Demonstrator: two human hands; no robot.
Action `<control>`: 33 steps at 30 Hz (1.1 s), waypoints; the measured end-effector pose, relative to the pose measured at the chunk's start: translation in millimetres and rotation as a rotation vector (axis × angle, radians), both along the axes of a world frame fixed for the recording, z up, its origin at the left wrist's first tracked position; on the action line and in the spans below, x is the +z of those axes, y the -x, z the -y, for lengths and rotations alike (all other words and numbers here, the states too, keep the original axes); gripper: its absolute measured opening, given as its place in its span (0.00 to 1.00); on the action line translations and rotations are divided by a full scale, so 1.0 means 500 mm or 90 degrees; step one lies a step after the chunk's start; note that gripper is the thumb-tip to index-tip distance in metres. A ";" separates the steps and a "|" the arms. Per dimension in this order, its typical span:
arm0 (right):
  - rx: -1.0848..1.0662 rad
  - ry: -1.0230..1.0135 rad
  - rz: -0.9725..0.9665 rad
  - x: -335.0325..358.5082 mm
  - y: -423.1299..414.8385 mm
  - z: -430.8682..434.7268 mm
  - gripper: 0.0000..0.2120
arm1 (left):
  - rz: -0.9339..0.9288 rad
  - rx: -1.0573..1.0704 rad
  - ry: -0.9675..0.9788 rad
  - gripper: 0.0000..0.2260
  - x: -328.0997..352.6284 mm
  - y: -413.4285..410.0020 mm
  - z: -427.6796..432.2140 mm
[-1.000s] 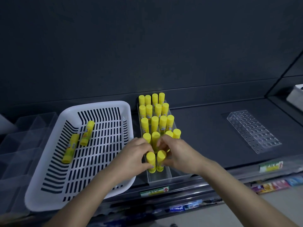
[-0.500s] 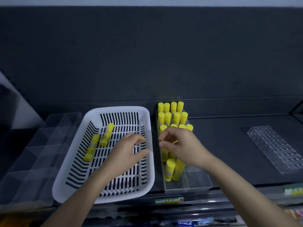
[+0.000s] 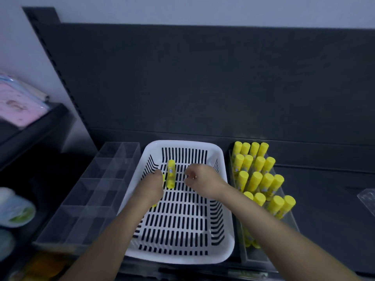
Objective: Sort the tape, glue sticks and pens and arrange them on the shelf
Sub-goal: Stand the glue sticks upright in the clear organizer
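Note:
A white slotted basket (image 3: 178, 143) sits on the dark shelf, and both my hands are inside it. One yellow glue stick (image 3: 170, 173) lies loose on the basket floor between them. My left hand (image 3: 153, 186) is curled down over a second glue stick (image 3: 154, 205), whose yellow ends show at the fingers and under the wrist. My right hand (image 3: 203, 180) hovers just right of the loose stick with its fingers bent, apart and holding nothing. Right of the basket, a clear tray (image 3: 261, 258) holds several upright glue sticks (image 3: 255, 179) in rows.
A clear compartment organiser (image 3: 97, 191) stands against the basket's left side. A clear perforated plate (image 3: 367, 197) lies at the far right edge. Pink packets (image 3: 18, 104) and blurred round white items (image 3: 14, 209) sit on another rack at the left.
Both hands left the glue-stick tray and moved left into the basket. My left hand came down over one of the two lying sticks. The camera swung left.

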State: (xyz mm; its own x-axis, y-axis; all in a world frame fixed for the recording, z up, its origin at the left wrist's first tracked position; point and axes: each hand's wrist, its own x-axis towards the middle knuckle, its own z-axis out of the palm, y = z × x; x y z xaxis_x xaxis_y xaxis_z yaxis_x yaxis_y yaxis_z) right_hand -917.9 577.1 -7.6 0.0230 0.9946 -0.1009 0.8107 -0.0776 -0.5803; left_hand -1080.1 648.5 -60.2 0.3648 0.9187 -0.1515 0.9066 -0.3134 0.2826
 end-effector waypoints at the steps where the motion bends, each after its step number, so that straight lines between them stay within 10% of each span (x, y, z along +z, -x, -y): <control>1: -0.020 0.012 -0.010 -0.001 0.003 -0.021 0.12 | 0.010 -0.005 0.015 0.07 0.000 0.002 -0.002; 10: -0.164 0.152 -0.066 -0.074 0.029 -0.151 0.14 | 0.321 0.061 0.101 0.21 0.028 0.050 0.011; 19: -0.148 0.183 0.015 -0.103 0.072 -0.190 0.12 | 0.403 -0.007 0.068 0.11 0.020 0.068 0.028; 33: -0.300 -0.114 -0.363 0.088 -0.073 0.025 0.04 | 0.583 -0.092 0.004 0.13 0.148 -0.047 0.126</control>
